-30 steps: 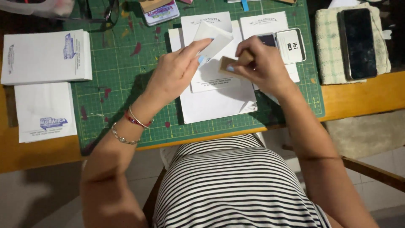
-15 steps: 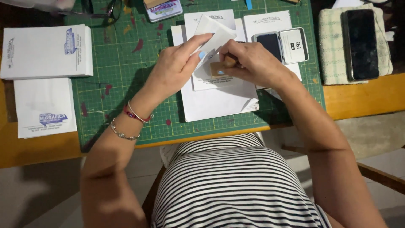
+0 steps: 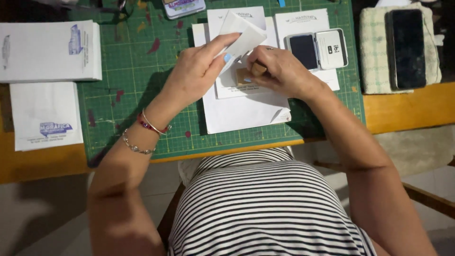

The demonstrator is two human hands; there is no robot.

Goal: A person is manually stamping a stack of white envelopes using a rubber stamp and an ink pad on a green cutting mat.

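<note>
Stamp point(image 3: 246, 76) gripped in right hand point(image 3: 279, 71) | left hand point(image 3: 199, 71) lifts envelope flap point(image 3: 244, 35)

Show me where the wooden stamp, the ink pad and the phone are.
wooden stamp point(image 3: 246, 76), head view, its wooden block.
ink pad point(image 3: 304, 51), head view, the dark pad surface.
phone point(image 3: 407, 47), head view, middle of the screen.

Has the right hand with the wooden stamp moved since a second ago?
Yes. The right hand with the wooden stamp has shifted slightly left, away from the open ink pad.
</note>
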